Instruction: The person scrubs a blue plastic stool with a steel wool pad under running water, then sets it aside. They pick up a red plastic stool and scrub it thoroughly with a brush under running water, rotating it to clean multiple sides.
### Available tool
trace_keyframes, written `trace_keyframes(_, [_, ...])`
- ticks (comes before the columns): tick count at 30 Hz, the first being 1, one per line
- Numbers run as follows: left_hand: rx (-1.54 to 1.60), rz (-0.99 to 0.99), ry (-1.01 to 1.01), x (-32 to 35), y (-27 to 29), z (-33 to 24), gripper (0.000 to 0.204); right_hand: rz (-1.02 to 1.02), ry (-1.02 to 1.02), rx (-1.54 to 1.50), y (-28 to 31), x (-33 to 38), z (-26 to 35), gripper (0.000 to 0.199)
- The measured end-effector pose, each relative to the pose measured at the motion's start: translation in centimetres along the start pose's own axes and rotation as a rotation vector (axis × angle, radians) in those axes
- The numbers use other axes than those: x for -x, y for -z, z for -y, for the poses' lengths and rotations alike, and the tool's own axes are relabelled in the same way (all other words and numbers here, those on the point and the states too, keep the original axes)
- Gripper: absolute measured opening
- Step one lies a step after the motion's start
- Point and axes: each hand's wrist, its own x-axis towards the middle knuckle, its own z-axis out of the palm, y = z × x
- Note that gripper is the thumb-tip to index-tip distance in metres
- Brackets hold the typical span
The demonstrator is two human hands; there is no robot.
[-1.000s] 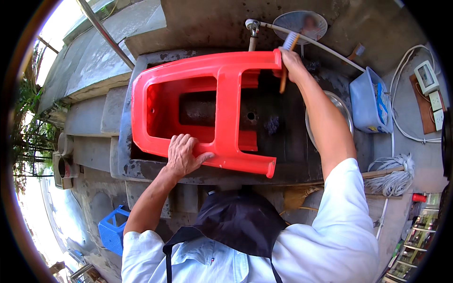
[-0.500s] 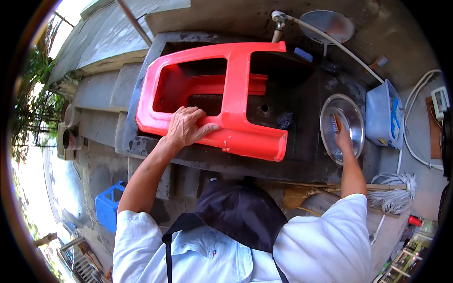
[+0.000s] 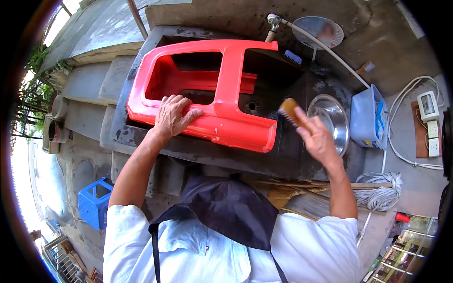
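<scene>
Okay, quick pass. My left hand [image 3: 173, 115] lies flat, fingers spread, on the near side rail of the red plastic stool [image 3: 207, 94], which lies tipped on its side across the dark concrete sink [image 3: 198, 151]. That hand grips nothing; it just presses the stool down against the sink rim. My right hand [image 3: 317, 139] is closed around the handle of a wooden scrub brush [image 3: 289, 111], bristles pointing toward the stool's nearest leg end, brush held just off the plastic, not touching that I can see.

The step I judge to be in hand is scrubbing the stool. To do it well I'd keep the left palm bearing down hard, since the stool sits on an edge and looks likely to rock or slide once the brush pushes. Brush strokes should run along the leg, not across, and I'd work into the inside corners where the legs meet the seat, where grime probably sits.

Just beside the right hand is a steel bowl [image 3: 332, 120]; I cannot tell if it holds water. A tap with a white hose [image 3: 321, 45] stands at the back of the sink, a pale blue tub [image 3: 365, 118] further right, and a small blue brush [image 3: 293, 57] rests on the back ledge.
</scene>
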Motion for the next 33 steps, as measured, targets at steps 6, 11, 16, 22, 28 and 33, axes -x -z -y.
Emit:
trace_keyframes(6, [0.056,-0.037,-0.034,-0.1,-0.4,0.5,0.052,0.076,0.408,0.557,-1.5,0.0,7.8,0.061])
trace_keyframes(11, [0.05,-0.065,-0.037,-0.3,-0.2,0.2,0.051,0.116,0.254,0.56,-0.2,2.5,7.0,0.067])
trace_keyframes(16, [0.054,0.014,-0.027,-0.3,-0.2,0.2,0.049,-0.018,0.418,0.503,-6.7,-3.1,11.6,0.063])
trace_keyframes(22, [-0.062,-0.129,0.001,2.7,0.9,4.0,0.037,0.022,0.351,0.517,-3.6,0.0,9.3,0.064])
trace_keyframes(28, [-0.014,-0.321,0.165,5.2,-0.3,8.0,0.036,0.196,0.454,0.533,-9.1,-6.4,16.1,0.064])
trace_keyframes(33, [0.42,-0.494,0.486,6.3,1.5,10.7,0.038,0.188,0.595,0.47,-16.7,-14.2,24.5,0.047])
